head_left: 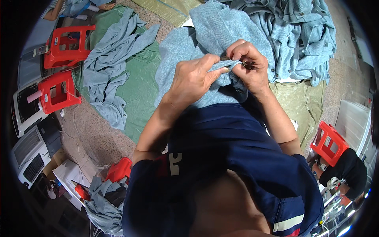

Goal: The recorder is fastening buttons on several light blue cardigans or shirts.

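A navy shirt (237, 158) is filling the foreground. Above it, both hands, left (193, 79) and right (250, 65), are pinching a fold of a blue-grey knit garment (213, 35) at twelve o'clock. Green sheeting (138, 91) is covering the speckled floor (90, 134); red stools (59, 93) are standing at nine o'clock.

Even, bright, diffuse light with soft shadows; the centre is sharp, while fisheye distortion bends straight lines toward a black, vignetted rim and corners.
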The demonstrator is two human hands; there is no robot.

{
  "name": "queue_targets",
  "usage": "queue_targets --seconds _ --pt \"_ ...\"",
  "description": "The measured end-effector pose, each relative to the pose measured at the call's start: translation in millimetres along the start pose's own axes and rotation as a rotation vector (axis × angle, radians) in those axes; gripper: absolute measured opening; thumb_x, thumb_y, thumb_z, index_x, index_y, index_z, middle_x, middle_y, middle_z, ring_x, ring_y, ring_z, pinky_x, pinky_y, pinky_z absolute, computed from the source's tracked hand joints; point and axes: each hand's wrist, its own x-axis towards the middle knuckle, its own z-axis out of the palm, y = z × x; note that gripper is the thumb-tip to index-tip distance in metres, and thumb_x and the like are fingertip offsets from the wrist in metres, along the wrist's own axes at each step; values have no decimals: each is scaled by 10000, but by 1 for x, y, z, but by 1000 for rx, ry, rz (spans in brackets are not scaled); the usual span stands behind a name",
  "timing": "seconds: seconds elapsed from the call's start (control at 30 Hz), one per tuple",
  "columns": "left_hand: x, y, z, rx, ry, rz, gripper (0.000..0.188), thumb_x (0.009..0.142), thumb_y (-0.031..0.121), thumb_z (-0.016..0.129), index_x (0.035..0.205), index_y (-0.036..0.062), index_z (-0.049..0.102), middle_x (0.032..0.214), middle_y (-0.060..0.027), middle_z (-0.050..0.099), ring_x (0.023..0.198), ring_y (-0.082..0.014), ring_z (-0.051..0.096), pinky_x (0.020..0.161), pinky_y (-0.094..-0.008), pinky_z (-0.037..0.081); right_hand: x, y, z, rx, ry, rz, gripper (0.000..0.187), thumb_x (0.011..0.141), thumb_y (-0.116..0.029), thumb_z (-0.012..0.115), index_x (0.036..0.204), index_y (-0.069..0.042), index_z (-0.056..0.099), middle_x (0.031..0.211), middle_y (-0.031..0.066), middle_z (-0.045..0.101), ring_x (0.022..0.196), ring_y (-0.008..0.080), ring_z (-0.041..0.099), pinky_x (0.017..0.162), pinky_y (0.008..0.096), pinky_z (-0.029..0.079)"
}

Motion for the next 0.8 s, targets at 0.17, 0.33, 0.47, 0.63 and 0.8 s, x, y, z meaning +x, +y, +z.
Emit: queue_targets --seconds 0.17,0.33,0.47,0.63,0.8 --pt "-6 1 1 -35 54 92 197 787 65 739 940 17 625 734 -123 630 576 -276 620 525 -337 467 -2 -3 5 -148 32 -158 222 682 88 589 852 -43 531 858 43 583 713 86 521 606 212 400" --pt "3 4 2 176 172 188 226 711 47 734 898 15 612 715 -107 585 592 -277 593 536 -356 461 -5 -4 15 -295 183 -152 244 662 87 612 861 -34 539 869 78 588 702 179 556 609 284 441" --pt "7 -16 -12 353 273 17 196 734 53 691 920 32 631 778 -100 563 622 -300 577 563 -375 464 7 -16 5 -741 97 -21 237 684 34 630 903 -30 561 932 123 561 778 315 606 673 382 497" --pt "3 -52 -50 -158 69 -580 166 813 135 723 892 -1 672 794 -42 662 710 -106 563 672 -262 454 1 -7 -30 -808 44 281 229 732 -8 656 954 -32 603 842 120 645 802 282 651 700 361 509" --pt "-32 -65 -82 -424 -90 -798 131 836 133 719 883 33 650 798 58 586 738 -34 494 691 -198 377 -14 4 -54 -605 109 445 178 744 -4 700 919 2 671 824 87 644 743 174 622 704 286 481"
